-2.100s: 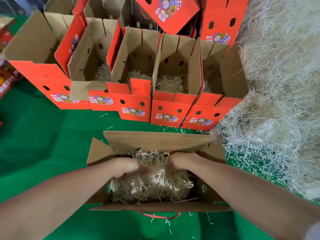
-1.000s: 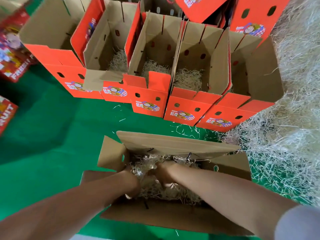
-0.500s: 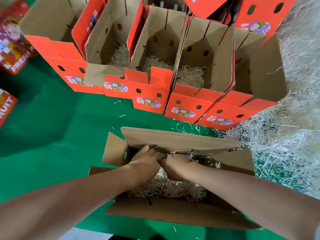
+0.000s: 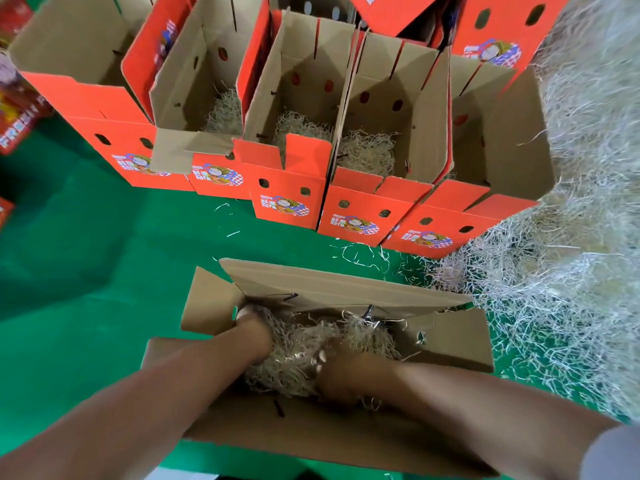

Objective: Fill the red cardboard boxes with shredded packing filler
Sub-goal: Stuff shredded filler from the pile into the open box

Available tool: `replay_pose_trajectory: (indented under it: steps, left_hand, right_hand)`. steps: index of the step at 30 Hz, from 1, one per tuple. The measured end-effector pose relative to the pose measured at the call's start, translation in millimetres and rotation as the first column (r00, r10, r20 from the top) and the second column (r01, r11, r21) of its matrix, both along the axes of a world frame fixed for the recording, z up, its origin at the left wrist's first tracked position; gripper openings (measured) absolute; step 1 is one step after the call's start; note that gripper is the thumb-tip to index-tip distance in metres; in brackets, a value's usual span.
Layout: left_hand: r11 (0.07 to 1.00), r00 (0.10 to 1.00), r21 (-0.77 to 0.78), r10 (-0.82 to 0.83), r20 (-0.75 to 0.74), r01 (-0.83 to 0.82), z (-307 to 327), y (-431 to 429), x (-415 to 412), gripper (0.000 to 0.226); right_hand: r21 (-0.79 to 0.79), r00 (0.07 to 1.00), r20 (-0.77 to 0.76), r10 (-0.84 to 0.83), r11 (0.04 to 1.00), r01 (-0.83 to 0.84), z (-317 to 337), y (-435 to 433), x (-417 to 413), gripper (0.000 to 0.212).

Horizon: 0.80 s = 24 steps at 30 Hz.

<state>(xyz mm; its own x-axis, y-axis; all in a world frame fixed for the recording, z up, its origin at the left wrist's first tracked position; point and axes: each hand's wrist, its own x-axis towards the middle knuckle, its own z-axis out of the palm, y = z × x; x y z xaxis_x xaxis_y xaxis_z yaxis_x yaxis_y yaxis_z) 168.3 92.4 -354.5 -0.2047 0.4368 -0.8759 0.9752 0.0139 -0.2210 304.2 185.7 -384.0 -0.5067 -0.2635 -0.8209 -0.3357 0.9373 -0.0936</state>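
Green cloth (image 4: 86,271) bears the near box (image 4: 346,282), half-filled, with left hand (image 4: 251,327) and right hand (image 4: 334,372) sunk in its filler (image 4: 298,344), grips hidden; beyond it, three red boxes (image 4: 287,188) already show filler.

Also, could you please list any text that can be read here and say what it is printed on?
"FRESH", blurred and cut off at the frame edge: on the red pack at far left.
Logos on the red boxes: lettering too small and blurred to read.
Nothing else carries legible text.
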Motion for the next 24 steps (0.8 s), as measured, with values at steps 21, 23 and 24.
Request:
replay_pose_trajectory:
  steps: [21, 23, 24]
  left_hand:
    - [0.950, 0.935, 0.027, 0.300, 0.189, -0.310, 2, 8, 13, 0.081]
    - [0.952, 0.945, 0.092, 0.274, 0.180, -0.294, 5, 7, 15, 0.067]
    - [0.950, 0.960, 0.194, 0.212, 0.181, -0.246, 7, 6, 15, 0.055]
  right_hand:
    - [0.018, 0.996, -0.052, -0.065, 0.998, 0.066, 30, 8, 5, 0.038]
    - [0.030, 0.998, -0.043, -0.047, 0.998, 0.048, 37, 13, 4, 0.032]
    - [-0.020, 0.990, -0.102, -0.099, 0.995, 0.097, 40, 15, 5, 0.031]
